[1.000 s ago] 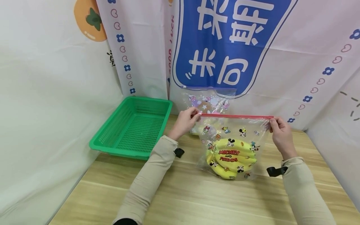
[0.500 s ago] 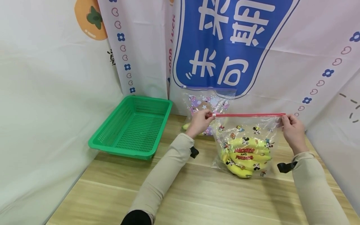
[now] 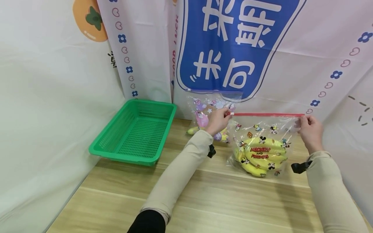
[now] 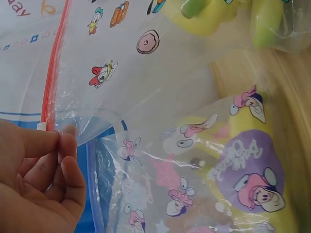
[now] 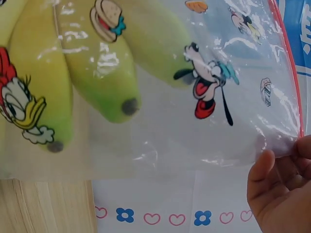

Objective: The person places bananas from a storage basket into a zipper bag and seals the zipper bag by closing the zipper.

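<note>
A clear zip bag (image 3: 247,124) with a red slider strip and cartoon prints holds a bunch of yellow bananas (image 3: 247,166). My left hand (image 3: 217,121) pinches the strip's left end, by the white slider (image 4: 42,126). At the opposite top corner, my right hand (image 3: 311,133) pinches the bag between thumb and fingers. The strip is stretched straight between both hands, and the bag hangs upright. Green-tipped bananas (image 5: 99,73) show through the plastic in the right wrist view. Behind my left hand stands a second zip bag (image 3: 201,100) with a purple strip, partly hidden, with yellow fruit inside.
A green perforated plastic basket (image 3: 128,159) stands at the left of the wooden table (image 3: 221,200). White printed cloth (image 3: 151,58) with a blue sign hangs behind the table, and more white cloth covers the sides.
Both hands have carried the red-strip bag with the bananas to the right, lifting it slightly. More of the purple-strip bag now shows. The basket stays where it was.
</note>
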Demonstrator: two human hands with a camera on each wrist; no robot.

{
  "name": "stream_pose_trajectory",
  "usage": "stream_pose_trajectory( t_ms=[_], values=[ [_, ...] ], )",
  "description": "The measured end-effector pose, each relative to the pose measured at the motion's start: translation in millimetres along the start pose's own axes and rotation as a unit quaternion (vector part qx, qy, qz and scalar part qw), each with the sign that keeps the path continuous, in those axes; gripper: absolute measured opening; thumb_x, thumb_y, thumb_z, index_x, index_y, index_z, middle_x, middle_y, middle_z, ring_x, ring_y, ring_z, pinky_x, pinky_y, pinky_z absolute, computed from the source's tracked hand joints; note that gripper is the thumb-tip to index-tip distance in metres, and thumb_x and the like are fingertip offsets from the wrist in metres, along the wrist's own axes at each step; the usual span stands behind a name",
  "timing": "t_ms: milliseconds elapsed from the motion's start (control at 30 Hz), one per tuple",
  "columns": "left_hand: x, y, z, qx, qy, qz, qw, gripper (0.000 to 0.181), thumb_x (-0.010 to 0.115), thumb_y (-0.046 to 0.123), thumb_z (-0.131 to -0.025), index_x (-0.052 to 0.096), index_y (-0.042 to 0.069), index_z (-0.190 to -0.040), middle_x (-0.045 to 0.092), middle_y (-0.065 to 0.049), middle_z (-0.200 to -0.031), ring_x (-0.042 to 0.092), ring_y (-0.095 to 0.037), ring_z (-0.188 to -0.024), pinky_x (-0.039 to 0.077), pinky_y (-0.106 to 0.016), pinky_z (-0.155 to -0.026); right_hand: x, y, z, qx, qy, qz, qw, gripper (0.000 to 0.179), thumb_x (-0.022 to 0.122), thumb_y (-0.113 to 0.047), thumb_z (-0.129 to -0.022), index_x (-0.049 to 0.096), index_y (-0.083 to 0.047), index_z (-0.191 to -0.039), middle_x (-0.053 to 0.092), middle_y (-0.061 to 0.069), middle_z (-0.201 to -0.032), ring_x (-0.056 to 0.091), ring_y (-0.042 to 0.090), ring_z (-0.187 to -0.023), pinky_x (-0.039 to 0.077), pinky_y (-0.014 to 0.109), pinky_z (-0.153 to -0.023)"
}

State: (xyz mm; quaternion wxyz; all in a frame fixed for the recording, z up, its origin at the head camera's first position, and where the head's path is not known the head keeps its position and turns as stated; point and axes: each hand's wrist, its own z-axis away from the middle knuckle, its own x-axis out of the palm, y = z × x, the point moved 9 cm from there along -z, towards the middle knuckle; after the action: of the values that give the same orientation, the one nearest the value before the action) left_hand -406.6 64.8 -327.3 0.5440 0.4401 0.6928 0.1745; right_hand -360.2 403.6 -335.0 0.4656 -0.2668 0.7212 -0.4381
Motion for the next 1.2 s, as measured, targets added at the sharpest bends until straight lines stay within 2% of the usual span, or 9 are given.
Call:
stream_pose_trajectory(
  t_ms=[167,367,467,567,667,733,900,1033,1200],
  values=[
    [1.7,17.1,-6.4,0.017,-0.004,0.001,0.9998,0.014,0.058,0.011,-0.095,0.068,0.010,-0.105,0.069,-0.002,-0.092,0.054,-0.007,-0.063,0.041,-0.017,-0.053,-14.1,0.6,-5.4,0.014,0.035,-0.014,0.9992,0.026,0.040,-0.035,-0.100,0.055,-0.016,-0.094,0.053,-0.011,-0.082,0.053,0.002,-0.069,0.048,0.013,-0.057],
    [13.0,28.7,-13.9,0.027,-0.009,0.007,0.9996,0.020,0.052,0.008,-0.097,0.066,0.008,-0.111,0.069,-0.003,-0.097,0.055,-0.008,-0.068,0.043,-0.015,-0.055,-23.4,10.2,-9.4,0.061,0.054,-0.079,0.9936,0.022,0.042,-0.035,-0.100,0.056,-0.019,-0.096,0.056,-0.008,-0.087,0.057,0.002,-0.071,0.049,0.012,-0.060],
    [22.2,27.6,-16.4,0.024,-0.023,0.006,0.9994,0.025,0.049,0.006,-0.097,0.061,0.004,-0.119,0.067,-0.008,-0.104,0.058,-0.012,-0.076,0.045,-0.016,-0.062,-22.6,17.5,-10.3,0.077,0.062,-0.127,0.9870,0.020,0.045,-0.031,-0.099,0.056,-0.015,-0.096,0.058,-0.008,-0.083,0.059,0.002,-0.068,0.050,0.012,-0.059],
    [33.1,22.3,-17.5,0.009,-0.051,0.022,0.9984,0.035,0.047,0.007,-0.097,0.050,0.001,-0.131,0.061,-0.012,-0.118,0.060,-0.016,-0.097,0.047,-0.017,-0.079,-18.7,25.0,-11.4,0.089,0.063,-0.179,0.9778,0.016,0.048,-0.026,-0.099,0.055,-0.012,-0.095,0.059,-0.008,-0.078,0.060,0.002,-0.067,0.050,0.012,-0.061],
    [44.7,14.9,-16.1,-0.020,-0.091,0.067,0.9934,0.046,0.047,0.007,-0.097,0.038,0.000,-0.141,0.051,-0.012,-0.134,0.053,-0.019,-0.117,0.043,-0.023,-0.094,-14.3,31.3,-12.0,0.101,0.060,-0.210,0.9706,0.014,0.050,-0.024,-0.098,0.054,-0.011,-0.096,0.059,-0.007,-0.079,0.060,0.002,-0.067,0.051,0.012,-0.062],
    [50.3,11.6,-15.3,-0.031,-0.109,0.080,0.9903,0.050,0.047,0.008,-0.097,0.032,0.001,-0.144,0.044,-0.011,-0.141,0.047,-0.020,-0.124,0.040,-0.026,-0.099,-11.9,34.7,-12.7,0.106,0.057,-0.213,0.9696,0.014,0.049,-0.023,-0.098,0.053,-0.010,-0.098,0.058,-0.006,-0.081,0.060,0.002,-0.069,0.051,0.013,-0.063],
    [56.8,10.0,-14.9,-0.030,-0.131,0.067,0.9887,0.057,0.050,0.013,-0.096,0.027,0.005,-0.147,0.036,-0.008,-0.147,0.041,-0.021,-0.129,0.038,-0.031,-0.102,-8.8,41.9,-14.4,0.111,0.045,-0.230,0.9658,0.010,0.049,-0.019,-0.098,0.052,-0.010,-0.099,0.057,-0.003,-0.086,0.060,0.002,-0.072,0.051,0.012,-0.065],
    [61.4,10.6,-14.6,-0.028,-0.148,0.055,0.9871,0.060,0.053,0.014,-0.095,0.026,0.008,-0.148,0.034,-0.006,-0.149,0.040,-0.020,-0.130,0.038,-0.031,-0.102,-8.5,51.0,-14.6,0.126,0.033,-0.258,0.9574,0.004,0.049,-0.014,-0.098,0.051,-0.013,-0.101,0.056,-0.002,-0.090,0.060,0.003,-0.075,0.051,0.013,-0.068],
    [68.2,11.7,-15.6,-0.026,-0.164,0.026,0.9857,0.063,0.055,0.018,-0.094,0.025,0.010,-0.149,0.037,-0.007,-0.147,0.043,-0.020,-0.128,0.041,-0.031,-0.100,-14.8,62.5,-16.6,0.139,0.050,-0.279,0.9489,0.007,0.049,-0.009,-0.097,0.051,-0.011,-0.103,0.057,-0.002,-0.089,0.061,0.004,-0.074,0.051,0.014,-0.070]
  ],
)
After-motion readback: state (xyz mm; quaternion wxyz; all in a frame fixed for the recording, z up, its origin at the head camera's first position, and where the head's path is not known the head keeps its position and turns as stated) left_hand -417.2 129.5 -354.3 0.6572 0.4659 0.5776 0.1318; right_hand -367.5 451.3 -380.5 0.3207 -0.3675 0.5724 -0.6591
